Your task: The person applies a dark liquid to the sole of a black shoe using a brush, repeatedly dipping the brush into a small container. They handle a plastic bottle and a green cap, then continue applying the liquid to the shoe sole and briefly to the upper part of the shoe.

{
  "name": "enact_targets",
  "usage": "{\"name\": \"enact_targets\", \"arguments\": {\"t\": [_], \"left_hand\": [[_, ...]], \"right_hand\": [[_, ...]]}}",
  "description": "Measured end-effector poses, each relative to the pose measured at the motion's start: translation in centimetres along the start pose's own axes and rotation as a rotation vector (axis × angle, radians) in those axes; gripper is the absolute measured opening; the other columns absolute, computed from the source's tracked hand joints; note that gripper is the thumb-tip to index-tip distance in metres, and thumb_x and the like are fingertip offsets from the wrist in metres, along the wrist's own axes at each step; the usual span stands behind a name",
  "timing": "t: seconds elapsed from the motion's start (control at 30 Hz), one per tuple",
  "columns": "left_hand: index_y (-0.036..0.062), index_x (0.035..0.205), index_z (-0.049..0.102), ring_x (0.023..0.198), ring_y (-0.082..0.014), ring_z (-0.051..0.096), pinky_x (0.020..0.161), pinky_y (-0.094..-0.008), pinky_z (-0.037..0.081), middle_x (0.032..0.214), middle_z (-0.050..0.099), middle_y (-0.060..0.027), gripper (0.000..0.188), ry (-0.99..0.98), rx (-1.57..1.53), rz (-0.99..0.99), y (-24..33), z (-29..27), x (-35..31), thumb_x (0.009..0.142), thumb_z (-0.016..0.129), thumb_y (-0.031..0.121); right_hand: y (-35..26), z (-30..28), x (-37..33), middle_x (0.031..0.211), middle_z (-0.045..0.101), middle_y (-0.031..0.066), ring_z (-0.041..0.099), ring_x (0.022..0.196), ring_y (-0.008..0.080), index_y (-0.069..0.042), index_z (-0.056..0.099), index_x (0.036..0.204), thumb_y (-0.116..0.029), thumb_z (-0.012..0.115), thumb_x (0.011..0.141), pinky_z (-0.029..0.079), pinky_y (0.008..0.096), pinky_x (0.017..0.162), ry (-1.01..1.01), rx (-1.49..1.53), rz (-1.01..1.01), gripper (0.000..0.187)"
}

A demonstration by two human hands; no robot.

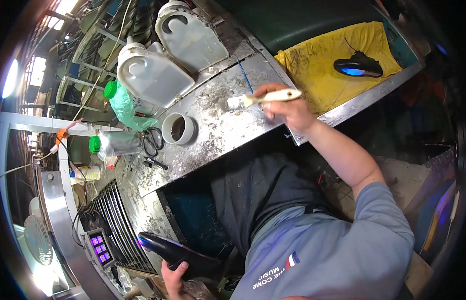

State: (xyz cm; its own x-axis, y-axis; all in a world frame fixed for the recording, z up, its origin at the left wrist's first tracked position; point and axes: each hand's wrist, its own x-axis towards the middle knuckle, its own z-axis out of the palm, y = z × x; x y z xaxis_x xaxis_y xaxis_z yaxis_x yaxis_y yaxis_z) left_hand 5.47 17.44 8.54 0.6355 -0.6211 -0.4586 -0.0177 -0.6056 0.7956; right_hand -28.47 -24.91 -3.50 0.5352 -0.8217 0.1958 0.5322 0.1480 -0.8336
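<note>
My right hand [291,113] is closed around the pale handle of a flat paintbrush [236,103]. Its whitish bristles point left, over the stained metal worktop [218,130]. Lower left, my left hand [174,280] grips a black shoe [175,250] whose toe points up and left, catching violet light. Part of that hand is cut off by the frame's lower edge. Left of the brush stands a white cup [191,132] with dark liquid inside. Another black shoe [362,66], with a blue gleam, rests on a yellow cloth [313,65] at the upper right.
Two translucent jugs [153,75] stand at the back of the worktop. Beside the cup are black-handled scissors [153,142], a marker [156,163] and green-capped bottles [120,143]. A lit violet lamp panel [100,248] sits by a slatted grille [120,225]; a fan [38,240] is farther left.
</note>
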Motion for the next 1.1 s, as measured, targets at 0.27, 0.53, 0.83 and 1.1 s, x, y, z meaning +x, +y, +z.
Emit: {"name": "enact_targets", "arguments": {"t": [0.27, 0.53, 0.83, 1.1], "left_hand": [[-0.0211, 0.133, 0.046, 0.099, -0.0311, 0.07, 0.087, -0.0374, 0.055, 0.118, 0.066, -0.0267, 0.098, 0.147, 0.714, -0.308, 0.1, -7.7, 1.9, 0.067, 0.093, 0.035], [-0.0097, 0.109, 0.067, 0.096, -0.0375, 0.072, 0.085, -0.0424, 0.055, 0.102, 0.073, -0.0245, 0.076, 0.17, 1.081, -0.304, -6.0, -13.1, 8.1, 0.062, 0.092, 0.045], [-0.007, 0.109, 0.068, 0.097, -0.0432, 0.069, 0.087, -0.048, 0.054, 0.099, 0.073, -0.0266, 0.078, 0.296, 1.234, -0.255, -5.3, -10.5, 7.3, 0.061, 0.087, 0.051], [-0.007, 0.11, 0.068, 0.096, -0.0419, 0.07, 0.086, -0.0454, 0.053, 0.099, 0.073, -0.0262, 0.069, 0.218, 0.966, -0.199, -6.1, -12.9, 7.4, 0.065, 0.087, 0.041]], "right_hand": [[-0.1, 5.1, -2.8, 0.094, 0.068, 0.0045, 0.063, 0.078, 0.0092, -0.003, 0.067, 0.121, -0.008, 0.07, 0.091, 0.05, 0.0233, 0.067, -0.098, -0.021, 0.004, 0.03], [1.2, 7.9, -3.4, 0.09, 0.069, 0.006, 0.063, 0.072, 0.008, 0.0, 0.064, 0.122, -0.014, 0.068, 0.095, 0.048, 0.0218, 0.062, -0.007, -0.011, 0.06, 0.031], [3.1, 8.4, -2.9, 0.081, 0.066, 0.0047, 0.058, 0.057, 0.0077, -0.009, 0.057, 0.113, -0.034, 0.063, 0.102, 0.041, 0.0201, 0.048, 0.298, 0.16, 0.182, 0.029], [2.9, 7.6, -4.0, 0.08, 0.064, 0.0052, 0.056, 0.06, 0.0089, -0.009, 0.058, 0.111, -0.027, 0.057, 0.104, 0.045, 0.0217, 0.053, 0.286, 0.329, 0.26, 0.02]]}}
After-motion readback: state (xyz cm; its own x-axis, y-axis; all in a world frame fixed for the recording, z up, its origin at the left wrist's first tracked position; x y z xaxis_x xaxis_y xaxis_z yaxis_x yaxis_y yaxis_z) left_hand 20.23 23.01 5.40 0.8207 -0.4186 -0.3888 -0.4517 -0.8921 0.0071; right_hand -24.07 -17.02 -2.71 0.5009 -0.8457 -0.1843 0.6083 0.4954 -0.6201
